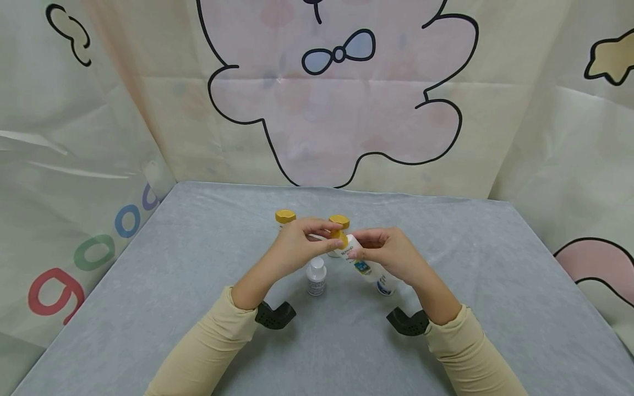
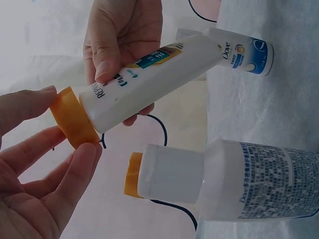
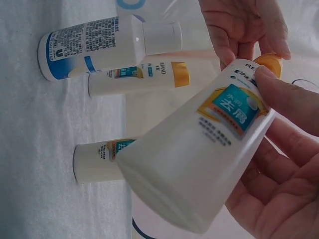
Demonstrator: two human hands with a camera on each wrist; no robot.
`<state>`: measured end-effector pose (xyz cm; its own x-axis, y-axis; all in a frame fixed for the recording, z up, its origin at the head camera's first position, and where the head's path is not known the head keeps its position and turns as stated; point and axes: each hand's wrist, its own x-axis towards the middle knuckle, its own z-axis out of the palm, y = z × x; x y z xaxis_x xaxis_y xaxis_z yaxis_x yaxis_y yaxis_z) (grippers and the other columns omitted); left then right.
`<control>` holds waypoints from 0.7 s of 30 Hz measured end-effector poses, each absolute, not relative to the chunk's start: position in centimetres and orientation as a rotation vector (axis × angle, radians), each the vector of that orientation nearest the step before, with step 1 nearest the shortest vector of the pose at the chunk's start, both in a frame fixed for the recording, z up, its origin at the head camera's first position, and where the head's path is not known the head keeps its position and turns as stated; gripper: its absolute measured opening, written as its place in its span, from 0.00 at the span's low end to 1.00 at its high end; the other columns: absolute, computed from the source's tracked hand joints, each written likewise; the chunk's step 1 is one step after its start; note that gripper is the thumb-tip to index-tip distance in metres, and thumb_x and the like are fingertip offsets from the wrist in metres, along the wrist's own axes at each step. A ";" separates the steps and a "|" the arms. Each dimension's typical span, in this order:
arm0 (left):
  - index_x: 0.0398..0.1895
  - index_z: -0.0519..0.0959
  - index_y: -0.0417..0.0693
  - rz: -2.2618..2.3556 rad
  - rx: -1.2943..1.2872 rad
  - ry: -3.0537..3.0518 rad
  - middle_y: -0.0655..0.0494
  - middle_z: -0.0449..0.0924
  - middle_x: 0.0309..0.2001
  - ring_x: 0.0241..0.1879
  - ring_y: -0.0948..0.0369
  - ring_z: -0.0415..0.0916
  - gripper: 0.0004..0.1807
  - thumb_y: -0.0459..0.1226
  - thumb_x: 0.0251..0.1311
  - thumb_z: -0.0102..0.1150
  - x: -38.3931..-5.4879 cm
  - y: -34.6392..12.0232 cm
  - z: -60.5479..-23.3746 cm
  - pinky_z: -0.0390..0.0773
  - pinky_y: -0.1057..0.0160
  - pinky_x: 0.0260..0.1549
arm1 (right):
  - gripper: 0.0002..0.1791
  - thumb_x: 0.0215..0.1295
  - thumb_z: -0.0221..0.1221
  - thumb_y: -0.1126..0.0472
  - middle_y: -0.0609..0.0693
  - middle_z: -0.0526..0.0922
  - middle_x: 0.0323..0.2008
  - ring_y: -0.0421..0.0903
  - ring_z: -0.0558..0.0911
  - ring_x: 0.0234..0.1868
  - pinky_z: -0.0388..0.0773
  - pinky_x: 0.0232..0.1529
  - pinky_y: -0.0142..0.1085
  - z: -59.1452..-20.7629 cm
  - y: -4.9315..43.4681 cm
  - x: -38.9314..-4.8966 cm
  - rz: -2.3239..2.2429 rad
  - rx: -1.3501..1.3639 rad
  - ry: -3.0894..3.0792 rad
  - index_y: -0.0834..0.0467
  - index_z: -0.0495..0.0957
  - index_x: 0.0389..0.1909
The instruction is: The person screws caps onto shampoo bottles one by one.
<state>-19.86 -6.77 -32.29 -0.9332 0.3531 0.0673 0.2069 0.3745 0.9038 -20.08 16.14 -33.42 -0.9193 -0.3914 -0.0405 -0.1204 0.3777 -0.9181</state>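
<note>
A white squeeze bottle (image 3: 184, 159) with a teal and gold label is held tilted above the table, its gold cap (image 2: 75, 118) pointing up and to the left in the head view. My left hand (image 1: 297, 242) pinches that cap between thumb and fingertips. Just below the cap, my right hand (image 1: 392, 254) grips the bottle's body, thumb lying over the printed front. Under the hands stands a small white bottle (image 1: 316, 278) with a white cap. A white Dove bottle (image 2: 251, 54) with a blue base stands upright behind the held bottle's lower end.
Two similar gold-capped bottles, a left one (image 1: 285, 216) and a right one (image 1: 339, 221), stand farther back, partly covered by the hands. Grey-blue cloth (image 1: 163, 286) covers the table. Printed curtains (image 1: 346, 121) enclose its back and sides. Black camera mounts, such as the left one (image 1: 275, 315), stick out from the wrists.
</note>
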 end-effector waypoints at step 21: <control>0.56 0.82 0.48 1.619 0.605 2.491 0.55 0.83 0.56 0.55 0.57 0.80 0.18 0.39 0.63 0.66 -20.1 -6.8 -32.4 0.82 0.60 0.51 | 0.24 0.62 0.69 0.56 0.59 0.87 0.50 0.44 0.86 0.48 0.84 0.47 0.34 -33.5 15.9 -20.0 -1.536 -0.462 2.413 0.64 0.81 0.56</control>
